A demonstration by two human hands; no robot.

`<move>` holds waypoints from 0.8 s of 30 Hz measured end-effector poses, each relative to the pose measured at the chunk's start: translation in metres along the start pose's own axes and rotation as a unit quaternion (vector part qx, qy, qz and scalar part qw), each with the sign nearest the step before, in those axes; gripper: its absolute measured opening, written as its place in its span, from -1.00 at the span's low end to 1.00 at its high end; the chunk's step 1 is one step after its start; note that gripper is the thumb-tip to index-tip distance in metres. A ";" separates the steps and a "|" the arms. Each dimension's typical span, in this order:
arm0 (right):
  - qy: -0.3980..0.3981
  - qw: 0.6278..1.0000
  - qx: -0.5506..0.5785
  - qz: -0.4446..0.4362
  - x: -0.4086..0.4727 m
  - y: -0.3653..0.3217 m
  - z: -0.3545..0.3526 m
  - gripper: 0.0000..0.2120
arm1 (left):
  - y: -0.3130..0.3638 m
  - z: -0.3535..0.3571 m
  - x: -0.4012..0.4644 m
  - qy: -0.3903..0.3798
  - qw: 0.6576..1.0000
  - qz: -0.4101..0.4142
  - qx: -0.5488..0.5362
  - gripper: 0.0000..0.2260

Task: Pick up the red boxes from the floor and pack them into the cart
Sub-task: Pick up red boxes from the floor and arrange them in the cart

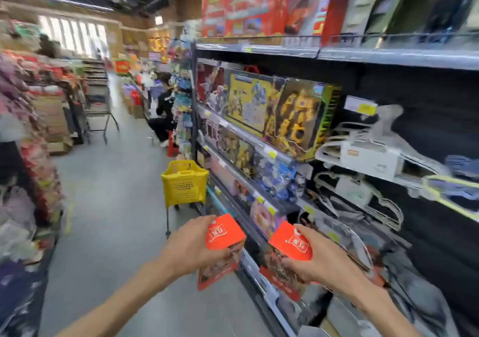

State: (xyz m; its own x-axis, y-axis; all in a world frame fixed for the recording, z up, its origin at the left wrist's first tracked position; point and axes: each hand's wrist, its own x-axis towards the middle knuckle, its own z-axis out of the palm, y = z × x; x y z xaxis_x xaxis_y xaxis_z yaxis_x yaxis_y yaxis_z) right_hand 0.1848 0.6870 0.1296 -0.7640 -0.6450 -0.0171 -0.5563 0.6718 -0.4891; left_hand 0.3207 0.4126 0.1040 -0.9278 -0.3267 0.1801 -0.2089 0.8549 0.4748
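Store aisle, grey floor [108, 207], frame blurred toward the edges. Landmark: yellow cart [184, 182], a wheeled plastic basket standing on the floor just beside the foot of the dark shelving unit [388, 56]; what it holds cannot be told. Beyond the cart, along the same shelving: one seated person in dark clothing [163, 113], with a small red stool [172, 147] close by. Further beyond and across the aisle from the cart: a metal wire trolley [99, 108]. Opposite side of the aisle from the cart: stacked packaged goods [39, 160], too blurred to identify. Above and beside the cart on the shelves: yellow robot toy boxes [300, 119], with large red cartons [248, 5] on the top shelf; plastic-wrapped hangers [368, 152] further along, on the near side of the cart. Nothing stands on the floor between the cart and the hands. Left red box [223, 235]: held in the air on the near side of the cart, upright, slightly tilted; left hand [193, 248] grips it from the side, fingers curled round its upper part, thumb side toward the camera. Right red box [291, 243]: just beside the first, apart from it, against the lower shelf edge; right hand [318, 256] grips it, fingers curled over the top face.
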 end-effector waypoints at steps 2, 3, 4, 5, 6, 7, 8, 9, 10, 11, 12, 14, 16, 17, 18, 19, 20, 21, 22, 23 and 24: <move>-0.018 0.999 0.016 -0.031 0.058 -0.045 0.020 -0.30 | -0.047 -0.034 0.009 0.026 0.999 -0.031 0.006 -0.30; -0.025 0.998 0.014 -0.051 0.086 -0.067 0.031 -0.32 | -0.071 -0.049 0.014 0.037 0.998 -0.047 0.009 -0.34; -0.030 0.997 0.006 -0.070 0.113 -0.089 0.042 -0.36 | -0.095 -0.063 0.018 0.040 0.997 -0.066 0.009 -0.34; -0.036 0.995 0.004 -0.088 0.139 -0.112 0.052 -0.42 | -0.120 -0.077 0.024 0.046 0.995 -0.085 0.007 -0.31; -0.041 0.994 0.009 -0.101 0.166 -0.135 0.062 -0.46 | -0.146 -0.089 0.031 0.052 0.993 -0.102 0.007 -0.25; -0.046 0.993 0.011 -0.111 0.194 -0.155 0.072 -0.49 | -0.169 -0.100 0.038 0.059 0.991 -0.119 0.011 -0.21; -0.051 0.991 0.010 -0.120 0.220 -0.175 0.082 -0.49 | -0.192 -0.110 0.046 0.064 0.989 -0.135 0.016 -0.18; -0.056 0.989 0.006 -0.133 0.247 -0.192 0.092 -0.45 | -0.214 -0.119 0.056 0.069 0.986 -0.147 0.024 -0.17; -0.062 0.988 0.004 -0.144 0.275 -0.207 0.103 -0.36 | -0.237 -0.127 0.068 0.071 0.985 -0.157 0.029 -0.17; -0.068 0.985 0.005 -0.158 0.302 -0.221 0.113 -0.28 | -0.258 -0.135 0.079 0.071 0.983 -0.168 0.032 -0.18; -0.072 0.983 0.000 -0.167 0.332 -0.233 0.124 -0.24 | -0.279 -0.143 0.094 0.073 0.981 -0.179 0.036 -0.19; -0.076 0.980 -0.011 -0.184 0.387 -0.260 0.142 -0.22 | -0.319 -0.157 0.124 0.084 0.977 -0.194 0.036 -0.22; -0.075 0.977 -0.025 -0.200 0.443 -0.286 0.158 -0.19 | -0.358 -0.170 0.160 0.089 0.975 -0.198 0.041 -0.25; -0.076 0.975 -0.029 -0.207 0.473 -0.298 0.166 -0.16 | -0.376 -0.177 0.180 0.091 0.975 -0.197 0.046 -0.27; -0.078 0.973 -0.029 -0.214 0.503 -0.309 0.173 -0.15 | -0.394 -0.184 0.199 0.092 0.975 -0.196 0.049 -0.30; -0.081 0.971 -0.029 -0.223 0.532 -0.320 0.178 -0.16 | -0.412 -0.192 0.219 0.094 0.975 -0.194 0.051 -0.33; -0.083 0.969 -0.031 -0.230 0.561 -0.331 0.183 -0.19 | -0.431 -0.199 0.240 0.094 0.975 -0.194 0.052 -0.36; -0.085 0.968 -0.035 -0.233 0.587 -0.342 0.186 -0.21 | -0.449 -0.206 0.260 0.094 0.975 -0.195 0.055 -0.37; -0.089 0.967 -0.038 -0.236 0.613 -0.355 0.189 -0.22 | -0.468 -0.213 0.280 0.096 0.974 -0.197 0.058 -0.38; -0.095 0.966 -0.037 -0.237 0.640 -0.368 0.191 -0.24 | -0.487 -0.222 0.299 0.101 0.973 -0.199 0.062 -0.38; -0.101 0.965 -0.036 -0.238 0.665 -0.381 0.193 -0.25 | -0.507 -0.231 0.318 0.103 0.971 -0.205 0.065 -0.38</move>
State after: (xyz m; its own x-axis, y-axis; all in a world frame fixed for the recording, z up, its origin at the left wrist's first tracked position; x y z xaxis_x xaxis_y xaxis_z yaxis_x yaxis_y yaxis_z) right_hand -0.0479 -0.0681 0.1361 -0.3407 -0.9399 0.0214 -0.8551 0.3004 -0.4225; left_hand 0.2033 -0.2181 0.1193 -0.6791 -0.7132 0.1737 -0.5983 0.6749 0.4319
